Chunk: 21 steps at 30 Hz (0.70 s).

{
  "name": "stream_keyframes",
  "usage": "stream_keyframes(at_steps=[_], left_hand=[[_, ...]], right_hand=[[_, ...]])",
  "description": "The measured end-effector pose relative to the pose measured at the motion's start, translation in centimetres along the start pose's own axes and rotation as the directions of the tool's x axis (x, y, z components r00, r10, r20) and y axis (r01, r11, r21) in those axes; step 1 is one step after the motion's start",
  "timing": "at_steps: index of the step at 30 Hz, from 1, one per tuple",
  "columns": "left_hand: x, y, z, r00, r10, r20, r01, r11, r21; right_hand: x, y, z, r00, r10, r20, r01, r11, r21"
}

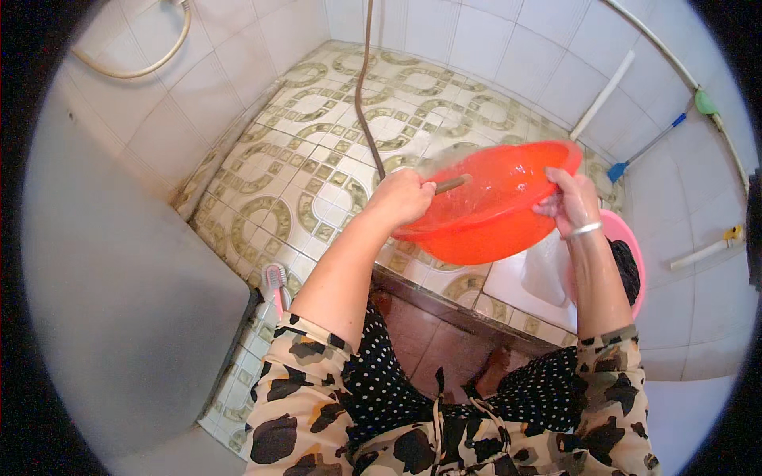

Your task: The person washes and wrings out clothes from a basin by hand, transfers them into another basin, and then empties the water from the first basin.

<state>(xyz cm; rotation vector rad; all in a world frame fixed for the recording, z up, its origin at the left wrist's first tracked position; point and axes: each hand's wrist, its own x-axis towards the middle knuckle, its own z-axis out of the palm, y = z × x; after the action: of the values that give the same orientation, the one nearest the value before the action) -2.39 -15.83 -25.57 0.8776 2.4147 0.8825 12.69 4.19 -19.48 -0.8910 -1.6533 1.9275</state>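
Note:
A red plastic basin (484, 234) hangs tilted in front of me, above the tiled floor. My right hand (573, 198) grips its right rim, thumb and fingers on either side of the edge. In my left hand (403, 197) is a brown hose (361, 103), closed in my fist. The hose's open end points into the basin, and the wet inner wall shines there. Whether water is flowing from it I cannot clearly tell. The hose runs up from my left hand and out at the top of the view.
Right of my right forearm stands a pink basin (640, 266) with dark cloth (624, 266) in it. A white squat toilet (524, 278) is set in the raised floor. A pink-handled brush (275, 279) lies by a grey panel (135, 301). A blue brush (617, 171) leans on the wall.

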Motion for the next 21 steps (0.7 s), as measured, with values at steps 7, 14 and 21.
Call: stream_keyframes(at_steps=[7,14,21], left_hand=[[-0.1,-0.3,0.1,0.997,-0.017,0.078,0.015,0.999,0.035],[1.0,-1.5,1.8,0.998,0.053,0.037,-0.056,0.996,0.064],[0.3,-0.5,1.6,0.998,0.001,-0.058,0.005,0.995,0.103]], right_hand=[[1.0,0.7,1.1,0.984,-0.025,0.175,0.083,0.94,-0.33],[-0.3,4.6,-4.0,0.984,-0.15,0.094,0.174,0.92,-0.352],[-2.1,8.6,-9.6,1.0,-0.008,0.005,0.009,0.975,-0.224]])
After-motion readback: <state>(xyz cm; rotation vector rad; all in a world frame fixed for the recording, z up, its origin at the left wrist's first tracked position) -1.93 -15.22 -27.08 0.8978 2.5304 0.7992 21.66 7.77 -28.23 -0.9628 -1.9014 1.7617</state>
